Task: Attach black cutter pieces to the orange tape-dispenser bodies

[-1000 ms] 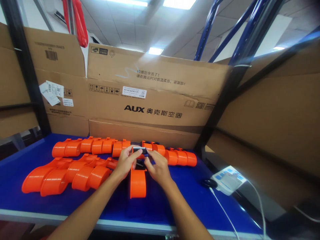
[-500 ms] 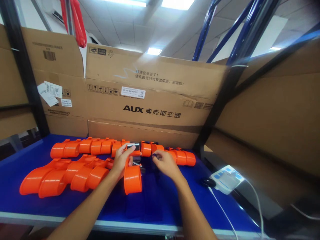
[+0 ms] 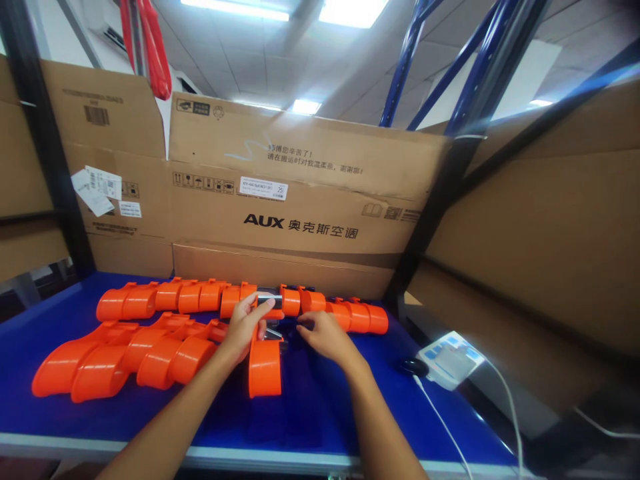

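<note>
My left hand (image 3: 245, 327) is closed round an orange tape dispenser (image 3: 265, 370) just above the blue table, left of my right hand. The dispenser's round hub hangs low, and a black piece with a pale toothed edge (image 3: 271, 302) shows by my thumb. Small metal and dark parts below it are partly hidden. To the right, my right hand (image 3: 323, 333) has its fingers slightly apart, with nothing visible between them. Behind both hands runs a row of similar orange dispensers (image 3: 190, 295). More orange dispensers (image 3: 103, 367) lie in a front row at the left.
The blue table (image 3: 200, 423) ends in a pale front edge. At the right lie a white device (image 3: 450, 360) with a cable and a black oval object (image 3: 414, 367). Cardboard panels (image 3: 300, 200) stand at the back, with dark posts (image 3: 425, 207) at the sides.
My right hand has come down slightly and its fingers have loosened; the small dark piece at its fingertips no longer shows. My left hand still holds the dispenser. The view has shifted a little.
</note>
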### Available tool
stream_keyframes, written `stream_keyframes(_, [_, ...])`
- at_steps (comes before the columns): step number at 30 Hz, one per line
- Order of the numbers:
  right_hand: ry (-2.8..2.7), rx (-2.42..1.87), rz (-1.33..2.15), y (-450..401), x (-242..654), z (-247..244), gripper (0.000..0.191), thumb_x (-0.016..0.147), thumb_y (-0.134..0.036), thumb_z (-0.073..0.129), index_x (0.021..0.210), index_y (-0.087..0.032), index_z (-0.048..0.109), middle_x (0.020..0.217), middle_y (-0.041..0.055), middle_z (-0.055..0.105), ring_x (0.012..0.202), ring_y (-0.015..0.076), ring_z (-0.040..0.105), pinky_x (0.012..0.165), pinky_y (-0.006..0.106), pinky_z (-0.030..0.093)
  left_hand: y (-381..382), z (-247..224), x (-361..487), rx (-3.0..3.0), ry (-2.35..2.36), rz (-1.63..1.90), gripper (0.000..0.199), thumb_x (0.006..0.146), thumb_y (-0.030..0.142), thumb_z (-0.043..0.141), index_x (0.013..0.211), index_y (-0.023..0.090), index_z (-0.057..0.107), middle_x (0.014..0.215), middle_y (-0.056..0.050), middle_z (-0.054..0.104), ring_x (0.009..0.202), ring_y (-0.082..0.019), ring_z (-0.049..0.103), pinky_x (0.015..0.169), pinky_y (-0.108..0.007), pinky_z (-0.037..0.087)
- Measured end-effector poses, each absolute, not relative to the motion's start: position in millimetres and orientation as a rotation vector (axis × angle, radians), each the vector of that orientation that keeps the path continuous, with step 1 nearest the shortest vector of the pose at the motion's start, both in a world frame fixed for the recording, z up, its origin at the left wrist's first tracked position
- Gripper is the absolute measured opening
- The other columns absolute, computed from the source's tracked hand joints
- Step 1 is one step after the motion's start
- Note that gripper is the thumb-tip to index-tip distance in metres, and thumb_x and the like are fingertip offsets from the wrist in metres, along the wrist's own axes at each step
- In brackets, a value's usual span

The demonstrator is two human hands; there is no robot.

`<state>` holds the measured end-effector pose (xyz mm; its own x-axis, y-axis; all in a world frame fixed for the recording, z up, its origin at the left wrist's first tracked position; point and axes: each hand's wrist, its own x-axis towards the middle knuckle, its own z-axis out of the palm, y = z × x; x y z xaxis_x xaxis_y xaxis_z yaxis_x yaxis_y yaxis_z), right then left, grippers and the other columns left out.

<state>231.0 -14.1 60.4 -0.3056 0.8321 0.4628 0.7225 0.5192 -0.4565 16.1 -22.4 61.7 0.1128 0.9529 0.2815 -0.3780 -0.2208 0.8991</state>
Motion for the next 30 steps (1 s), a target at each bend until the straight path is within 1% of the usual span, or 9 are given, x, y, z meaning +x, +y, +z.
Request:
stream_keyframes(5, [-2.098, -1.285, 0.27, -13.8, 231.0, 65.4, 0.019, 0.086, -0.021, 0.061, 0.094, -0.02, 0.078, 0.097, 0.0078, 0.079, 0.085, 0.0244, 0.072, 0.075, 0.032, 0.054, -14.5, 58.0, 16.4, 1.199, 0.726, 1.363, 0.051, 0.074, 0.056, 0.077, 0.102, 0.016, 0.062, 0.06, -0.001, 0.066, 0.031, -0.006, 0.041, 0.035, -0.02, 0.027])
stream_keyframes(10, [-1.955, -1.159, 0.248, -20.5, 220.0, 70.9, 0.029, 0.097, -0.032, 0.053, 0.112, -0.02, 0.075, 0.086, 0.0067, 0.076, 0.068, 0.0209, 0.066, 0.066, 0.032, 0.051, -13.7, 59.0, 16.4, 1.183, 0.73, 1.362, 0.051, 0.077, 0.063, 0.071, 0.096, 0.017, 0.063, 0.061, 0.0, 0.065, 0.031, -0.006, 0.042, 0.034, -0.02, 0.026])
stream_keyframes(12, [-1.889, -1.063, 0.234, -25.2, 213.0, 72.0, 0.032, 0.097, -0.035, 0.054, 0.121, -0.021, 0.071, 0.087, 0.0063, 0.075, 0.062, 0.0185, 0.061, 0.062, 0.031, 0.05, -14.6, 59.8, 16.6, 1.178, 0.732, 1.36, 0.053, 0.078, 0.066, 0.068, 0.095, 0.016, 0.064, 0.056, 0.002, 0.061, 0.03, -0.006, 0.041, 0.034, -0.02, 0.026])
stream_keyframes(15, [-1.929, -0.923, 0.229, -31.0, 204.2, 73.8, 0.034, 0.096, -0.036, 0.059, 0.127, -0.025, 0.067, 0.105, 0.0079, 0.074, 0.067, 0.0174, 0.061, 0.062, 0.031, 0.051, -15.4, 60.2, 16.6, 1.187, 0.716, 1.35, 0.052, 0.079, 0.068, 0.066, 0.09, 0.016, 0.063, 0.048, 0.006, 0.052, 0.03, -0.007, 0.041, 0.034, -0.02, 0.028])
stream_keyframes(17, [-1.984, -0.863, 0.233, -32.8, 200.6, 74.8, 0.034, 0.096, -0.035, 0.06, 0.128, -0.026, 0.066, 0.117, 0.0089, 0.071, 0.074, 0.0182, 0.063, 0.066, 0.032, 0.053, -15.5, 59.9, 16.8, 1.191, 0.706, 1.346, 0.052, 0.079, 0.068, 0.066, 0.087, 0.016, 0.063, 0.048, 0.006, 0.051, 0.03, -0.007, 0.041, 0.034, -0.02, 0.029])
stream_keyframes(19, [-2.0, -0.85, 0.242, -33.0, 198.8, 75.2, 0.033, 0.096, -0.034, 0.061, 0.127, -0.026, 0.066, 0.119, 0.0096, 0.07, 0.075, 0.0182, 0.063, 0.068, 0.033, 0.053, -15.7, 59.1, 17.2, 1.195, 0.708, 1.346, 0.053, 0.079, 0.068, 0.066, 0.087, 0.016, 0.063, 0.049, 0.006, 0.052, 0.03, -0.007, 0.042, 0.034, -0.02, 0.029])
stream_keyframes(23, [-1.957, -0.88, 0.26, -31.7, 199.5, 74.0, 0.028, 0.093, -0.035, 0.064, 0.119, -0.024, 0.068, 0.108, 0.0092, 0.07, 0.069, 0.0171, 0.061, 0.062, 0.031, 0.051, -15.5, 56.6, 17.4, 1.202, 0.719, 1.345, 0.053, 0.079, 0.068, 0.066, 0.087, 0.016, 0.063, 0.045, 0.006, 0.051, 0.029, -0.008, 0.042, 0.034, -0.02, 0.029])
stream_keyframes(28, [-1.85, -1.002, 0.183, -29.2, 212.9, 74.1, 0.026, 0.092, -0.036, 0.062, 0.112, -0.021, 0.067, 0.073, 0.0021, 0.064, 0.056, 0.0156, 0.054, 0.054, 0.028, 0.044, -7.8, 54.2, 10.2, 1.095, 0.708, 1.406, 0.053, 0.078, 0.07, 0.065, 0.081, 0.017, 0.061, 0.038, 0.006, 0.047, 0.028, -0.01, 0.04, 0.034, -0.021, 0.029])
stream_keyframes(30, [-1.873, -1.051, 0.137, -28.0, 220.8, 75.6, 0.022, 0.091, -0.034, 0.061, 0.108, -0.021, 0.067, 0.073, 0.0022, 0.065, 0.058, 0.0161, 0.055, 0.057, 0.028, 0.045, -3.4, 54.0, 6.4, 1.052, 0.695, 1.388, 0.055, 0.076, 0.073, 0.064, 0.073, 0.018, 0.059, 0.035, 0.005, 0.045, 0.027, -0.011, 0.041, 0.033, -0.022, 0.029])
